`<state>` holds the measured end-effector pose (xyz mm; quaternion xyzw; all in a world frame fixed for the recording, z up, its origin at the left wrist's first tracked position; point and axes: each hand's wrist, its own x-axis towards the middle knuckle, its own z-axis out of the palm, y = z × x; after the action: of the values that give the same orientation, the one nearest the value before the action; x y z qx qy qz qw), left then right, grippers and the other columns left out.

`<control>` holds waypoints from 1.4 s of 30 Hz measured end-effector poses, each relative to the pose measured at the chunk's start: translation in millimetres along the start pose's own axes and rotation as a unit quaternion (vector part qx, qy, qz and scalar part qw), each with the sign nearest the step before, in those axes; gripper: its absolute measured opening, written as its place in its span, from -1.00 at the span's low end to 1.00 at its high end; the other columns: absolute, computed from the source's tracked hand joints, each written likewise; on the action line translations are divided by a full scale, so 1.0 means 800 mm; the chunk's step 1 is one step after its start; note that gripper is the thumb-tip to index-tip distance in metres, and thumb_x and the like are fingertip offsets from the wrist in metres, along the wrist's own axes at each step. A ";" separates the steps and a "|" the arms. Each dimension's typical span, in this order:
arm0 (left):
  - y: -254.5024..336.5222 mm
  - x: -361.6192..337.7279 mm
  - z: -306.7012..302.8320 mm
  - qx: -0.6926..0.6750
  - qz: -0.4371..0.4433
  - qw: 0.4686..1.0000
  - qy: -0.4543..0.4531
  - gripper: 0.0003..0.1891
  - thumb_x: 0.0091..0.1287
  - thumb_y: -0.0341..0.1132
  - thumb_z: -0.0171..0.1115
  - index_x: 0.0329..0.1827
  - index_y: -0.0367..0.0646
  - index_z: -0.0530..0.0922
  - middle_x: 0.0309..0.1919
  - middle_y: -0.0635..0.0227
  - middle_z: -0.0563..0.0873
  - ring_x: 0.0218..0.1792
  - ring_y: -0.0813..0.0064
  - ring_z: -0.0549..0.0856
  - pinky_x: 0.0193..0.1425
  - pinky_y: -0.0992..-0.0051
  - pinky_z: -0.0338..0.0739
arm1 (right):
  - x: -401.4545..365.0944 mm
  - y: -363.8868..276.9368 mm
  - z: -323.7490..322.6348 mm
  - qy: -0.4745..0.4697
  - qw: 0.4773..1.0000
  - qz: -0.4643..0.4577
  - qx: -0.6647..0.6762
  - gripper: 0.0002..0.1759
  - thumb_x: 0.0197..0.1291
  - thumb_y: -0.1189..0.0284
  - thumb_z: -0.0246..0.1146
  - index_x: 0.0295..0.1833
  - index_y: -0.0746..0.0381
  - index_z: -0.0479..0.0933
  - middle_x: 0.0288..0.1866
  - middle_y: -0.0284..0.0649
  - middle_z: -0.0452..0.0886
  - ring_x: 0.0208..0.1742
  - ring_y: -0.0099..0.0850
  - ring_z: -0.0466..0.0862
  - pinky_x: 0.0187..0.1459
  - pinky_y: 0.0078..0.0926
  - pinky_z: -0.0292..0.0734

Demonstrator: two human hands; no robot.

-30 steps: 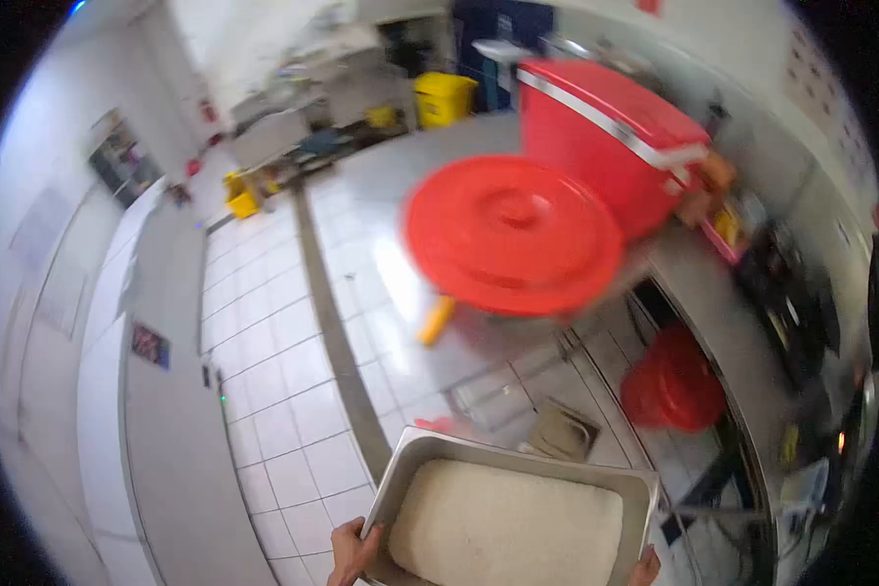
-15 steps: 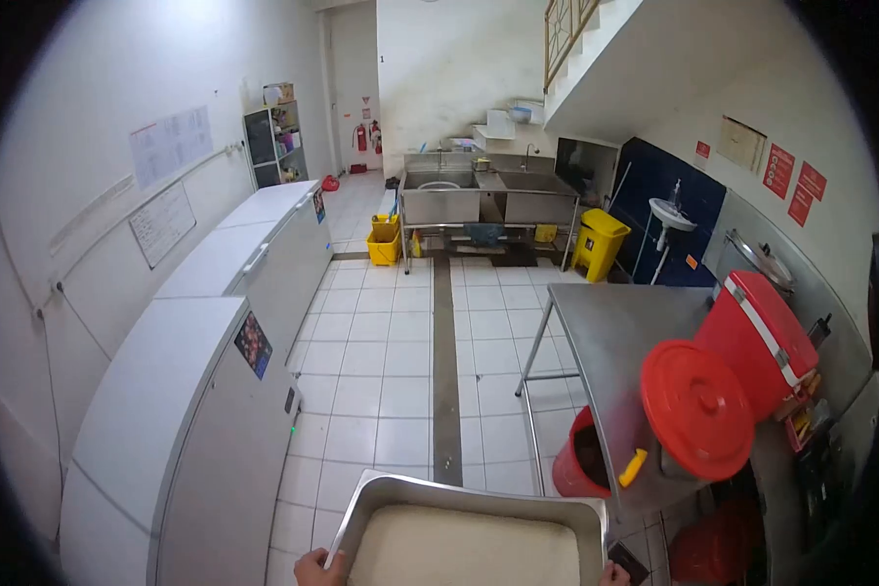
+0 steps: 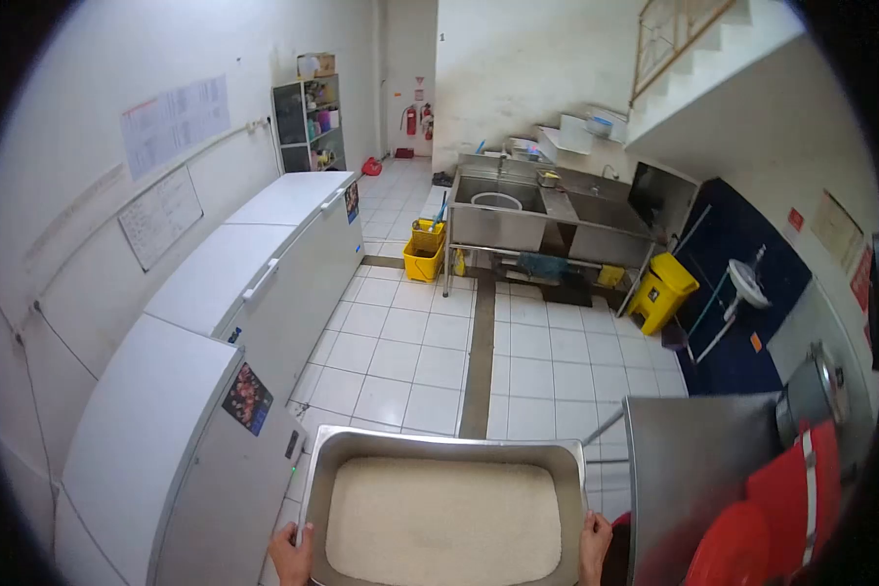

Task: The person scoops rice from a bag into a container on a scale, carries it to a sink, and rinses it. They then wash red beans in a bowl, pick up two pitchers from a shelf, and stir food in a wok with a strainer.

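A deep rectangular metal pan (image 3: 449,440) is held level in front of me at the bottom of the head view. Inside it lies an even layer of pale, fine-grained stuff that looks like uncooked rice (image 3: 444,523). My left hand (image 3: 291,555) grips the pan's left side, thumb up at the rim. On the opposite side my right hand (image 3: 594,547) is closed round the edge. The undersides of both hands' grips are hidden by the pan.
White chest freezers (image 3: 254,264) line the left wall. To the right stand a steel table (image 3: 693,459), a red lid (image 3: 732,547) and a red cooler box (image 3: 791,488). Ahead are a steel double sink (image 3: 498,230), a yellow mop bucket (image 3: 424,256) and a yellow pedal bin (image 3: 666,293).
The pan and both hands have come up higher and more fully into view. My viewpoint has moved forward and tilted, so the sink looks nearer and the steel table has slid down and right.
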<state>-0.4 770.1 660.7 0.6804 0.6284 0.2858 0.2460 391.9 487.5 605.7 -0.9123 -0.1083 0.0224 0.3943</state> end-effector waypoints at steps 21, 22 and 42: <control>0.659 0.799 0.744 -0.049 0.221 0.941 -0.251 -0.56 0.17 -0.11 0.26 -0.61 -0.36 0.43 -0.78 0.13 0.34 -0.67 0.41 0.25 -0.55 0.29 0.20 | 0.789 -0.162 0.319 0.274 0.942 0.181 0.071 -0.62 0.35 0.42 0.05 -0.52 0.42 0.29 -0.63 -0.26 0.26 -0.51 -0.51 0.24 -0.46 -0.43 0.19; 0.689 0.820 0.778 -0.059 0.223 0.942 -0.243 -0.57 0.17 -0.10 0.26 -0.60 -0.36 0.45 -0.78 0.14 0.35 -0.68 0.41 0.24 -0.55 0.29 0.21 | 0.856 -0.157 0.325 0.280 0.941 0.174 0.076 -0.62 0.35 0.42 0.05 -0.52 0.42 0.29 -0.63 -0.26 0.26 -0.51 -0.51 0.24 -0.46 -0.43 0.19; 1.176 1.244 1.403 0.013 0.245 0.901 -0.357 -0.54 0.22 0.07 0.17 -0.20 -0.21 0.68 -0.38 -0.06 0.69 -0.31 -0.06 0.68 -0.16 0.11 0.53 | 1.595 -0.335 0.509 0.230 0.888 0.315 0.243 -0.66 0.40 0.31 -0.08 -0.37 0.31 0.39 -0.41 -0.24 0.48 -0.36 -0.46 0.41 -0.29 -0.46 0.34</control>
<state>1501.8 1704.8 589.8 0.8722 0.3159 0.0667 0.3674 1537.1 1231.8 576.4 -0.7535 0.2872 -0.0398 0.5901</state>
